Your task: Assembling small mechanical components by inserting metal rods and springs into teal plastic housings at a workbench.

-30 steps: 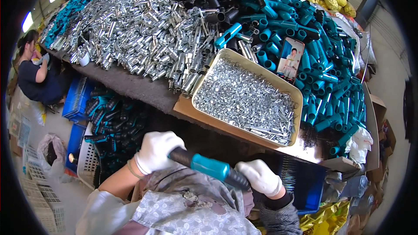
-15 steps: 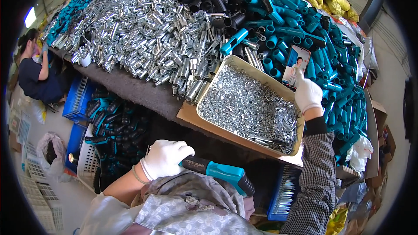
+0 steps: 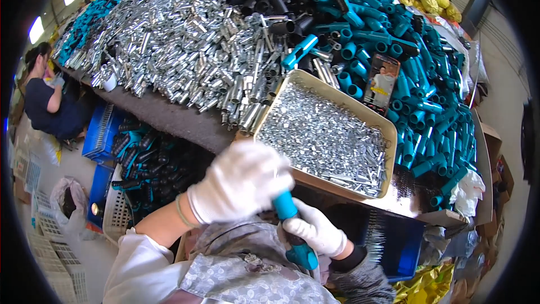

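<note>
In front of my apron I hold a teal-and-black tool handle (image 3: pixel 286 206), tilted so that its lower teal end points down. My right hand (image 3: pixel 318 229), in a white glove, is closed around its middle. My left hand (image 3: pixel 233 183), also gloved, is curled over the upper end and hides it; motion blurs its fingers. Just beyond my hands lies a shallow cream tray (image 3: pixel 392 155) filled with small shiny metal pieces. A phone (image 3: pixel 382 83) with a lit screen leans on teal housings (image 3: pixel 430 107) past the tray's right corner.
A big heap of metal tubes (image 3: pixel 185 39) covers the table (image 3: pixel 157 107). Black sleeves (image 3: pixel 275 3) lie behind it. Below are a basket (image 3: pixel 115 208) with teal-and-black handles and a blue bin (image 3: pixel 402 247) with metal rods. A person (image 3: pixel 48 98) sits at the far left.
My right hand has left the phone and come down to grip the handle. My left hand has risen rightward, and the handle has swung from nearly level to steep. The phone's picture has changed.
</note>
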Tool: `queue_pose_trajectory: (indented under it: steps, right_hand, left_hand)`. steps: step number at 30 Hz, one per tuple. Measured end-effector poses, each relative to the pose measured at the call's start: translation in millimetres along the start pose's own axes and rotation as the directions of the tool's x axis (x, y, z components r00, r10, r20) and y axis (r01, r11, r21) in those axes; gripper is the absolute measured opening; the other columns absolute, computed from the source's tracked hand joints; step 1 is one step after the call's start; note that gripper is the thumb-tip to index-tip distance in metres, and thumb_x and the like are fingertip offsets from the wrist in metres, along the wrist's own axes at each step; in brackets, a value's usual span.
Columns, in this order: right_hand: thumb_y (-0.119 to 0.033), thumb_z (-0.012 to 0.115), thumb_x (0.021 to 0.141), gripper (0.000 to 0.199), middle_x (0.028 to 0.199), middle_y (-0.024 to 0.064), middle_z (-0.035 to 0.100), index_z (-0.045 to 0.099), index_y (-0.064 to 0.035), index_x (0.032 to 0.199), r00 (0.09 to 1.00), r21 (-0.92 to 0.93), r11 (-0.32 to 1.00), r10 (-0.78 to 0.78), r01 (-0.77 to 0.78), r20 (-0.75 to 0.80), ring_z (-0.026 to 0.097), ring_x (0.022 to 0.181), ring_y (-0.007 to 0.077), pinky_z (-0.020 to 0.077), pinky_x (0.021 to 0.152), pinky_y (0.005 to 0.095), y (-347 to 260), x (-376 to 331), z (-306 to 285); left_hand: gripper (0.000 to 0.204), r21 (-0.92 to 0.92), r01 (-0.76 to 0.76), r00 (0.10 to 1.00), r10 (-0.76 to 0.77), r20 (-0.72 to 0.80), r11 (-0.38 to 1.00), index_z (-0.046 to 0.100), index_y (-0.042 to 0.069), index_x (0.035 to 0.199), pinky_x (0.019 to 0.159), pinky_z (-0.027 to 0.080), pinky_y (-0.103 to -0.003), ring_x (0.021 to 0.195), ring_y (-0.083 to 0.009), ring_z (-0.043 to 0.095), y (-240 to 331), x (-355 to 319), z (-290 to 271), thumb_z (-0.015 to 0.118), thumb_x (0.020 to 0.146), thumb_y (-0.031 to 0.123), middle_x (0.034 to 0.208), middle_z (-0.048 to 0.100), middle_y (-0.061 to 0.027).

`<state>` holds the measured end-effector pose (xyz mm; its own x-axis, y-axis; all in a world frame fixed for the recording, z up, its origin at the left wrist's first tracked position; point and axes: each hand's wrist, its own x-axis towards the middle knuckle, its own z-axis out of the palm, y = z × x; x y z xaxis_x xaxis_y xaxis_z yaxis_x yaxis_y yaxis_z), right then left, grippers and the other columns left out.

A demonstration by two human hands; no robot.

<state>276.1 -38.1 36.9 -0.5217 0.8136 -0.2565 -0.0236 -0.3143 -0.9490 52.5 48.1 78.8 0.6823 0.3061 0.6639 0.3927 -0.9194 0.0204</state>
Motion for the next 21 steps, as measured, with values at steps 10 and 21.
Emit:
queue_pose_trajectory:
  steps: [10,21]
  right_hand:
    - [-0.041,0.066,0.093,0.059,0.084,0.0086,0.061,0.049,0.0026,0.128,0.969,0.163,0.969,-0.154,0.186,-0.192,0.057,0.069,0.0133,0.0475,0.066,0.0273,42,-6,20]
    - [-0.036,0.068,0.095,0.064,0.095,0.0081,0.064,0.047,0.0032,0.141,0.955,-0.042,0.975,-0.22,0.217,-0.2,0.061,0.081,0.0121,0.0498,0.076,0.027,51,4,27]
  left_hand:
    - [0.03,0.069,0.635,0.765,-0.639,0.08,0.77,0.065,0.012,0.114,0.078,0.055,-0.044,0.088,-0.0343,0.066,-89,-16,47,0.069,0.087,0.023,0.099,0.065,-0.0127]
    - [0.028,-0.034,0.603,0.796,-0.604,-0.023,0.797,0.069,0.008,0.111,0.08,0.054,-0.042,0.09,-0.0357,0.066,-89,-21,50,0.07,0.085,0.018,0.099,0.066,-0.0136]
